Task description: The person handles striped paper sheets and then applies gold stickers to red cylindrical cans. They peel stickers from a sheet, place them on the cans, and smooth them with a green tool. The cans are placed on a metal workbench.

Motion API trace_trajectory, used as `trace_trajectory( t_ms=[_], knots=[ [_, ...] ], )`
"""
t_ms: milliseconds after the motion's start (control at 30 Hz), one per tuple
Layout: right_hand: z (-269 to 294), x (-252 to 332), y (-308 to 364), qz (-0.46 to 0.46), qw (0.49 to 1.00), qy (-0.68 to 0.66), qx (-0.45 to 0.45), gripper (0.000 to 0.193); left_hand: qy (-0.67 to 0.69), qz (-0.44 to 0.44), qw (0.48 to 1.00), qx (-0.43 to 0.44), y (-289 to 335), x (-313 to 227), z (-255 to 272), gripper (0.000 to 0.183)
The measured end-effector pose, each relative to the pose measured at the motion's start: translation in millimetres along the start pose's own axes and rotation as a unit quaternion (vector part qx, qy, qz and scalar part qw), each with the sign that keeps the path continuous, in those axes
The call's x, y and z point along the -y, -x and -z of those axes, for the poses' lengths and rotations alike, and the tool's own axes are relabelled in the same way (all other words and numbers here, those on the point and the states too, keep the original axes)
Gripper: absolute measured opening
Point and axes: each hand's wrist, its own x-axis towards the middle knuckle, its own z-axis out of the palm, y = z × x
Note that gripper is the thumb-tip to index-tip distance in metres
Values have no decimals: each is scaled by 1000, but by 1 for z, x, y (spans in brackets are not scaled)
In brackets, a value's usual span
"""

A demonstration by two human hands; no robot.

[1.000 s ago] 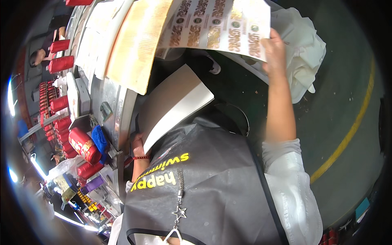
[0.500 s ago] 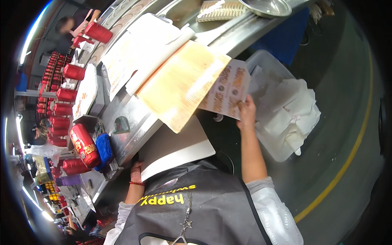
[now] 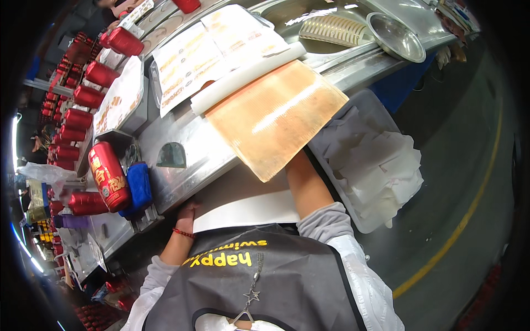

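A large white sheet (image 3: pixel 248 211) lies across my front, below the counter edge. My left hand (image 3: pixel 187 214), with a red bead bracelet on the wrist, is closed at its left edge. My right forearm (image 3: pixel 309 185) reaches forward beneath an orange ribbed mat (image 3: pixel 281 116), which hides the hand and anything in it. The mat juts over the counter's near edge, and a white roll (image 3: pixel 243 80) lies along its far side. Beyond the roll, printed white sheets (image 3: pixel 193 58) rest on a tray.
A grey bin (image 3: pixel 367 220) full of crumpled white paper stands at the right. On the counter are a green scraper (image 3: pixel 171 155), a blue cloth (image 3: pixel 137 190), a red canister (image 3: pixel 109 176) and a metal bowl (image 3: pixel 396 37). Several red canisters line the left.
My right hand has gone from beside the bin, where it held a printed sheet, to under the mat. That printed sheet is out of sight. The view has shifted; my left hand stays at the white sheet.
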Motion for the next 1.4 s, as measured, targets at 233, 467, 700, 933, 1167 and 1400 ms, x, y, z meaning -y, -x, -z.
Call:
trace_trajectory(
  t_ms=[233,467,700,933,1167,1400],
  knots=[
    [51,50,34,72,966,239,69,46,-24,7,1000,4,-9,3,-41,36],
    [125,144,255,255,705,593,295,86,-29,142,989,32,1,23,-115,27],
    [144,104,290,344,688,638,26,45,-29,221,949,221,34,18,-209,36],
    [205,217,332,234,809,523,-132,18,40,266,811,520,58,13,-202,57],
    [155,295,279,280,923,232,-122,42,-76,212,832,506,50,-3,-172,54],
    [116,342,156,297,936,184,-51,37,-42,193,860,470,30,-12,-133,53]
  ],
)
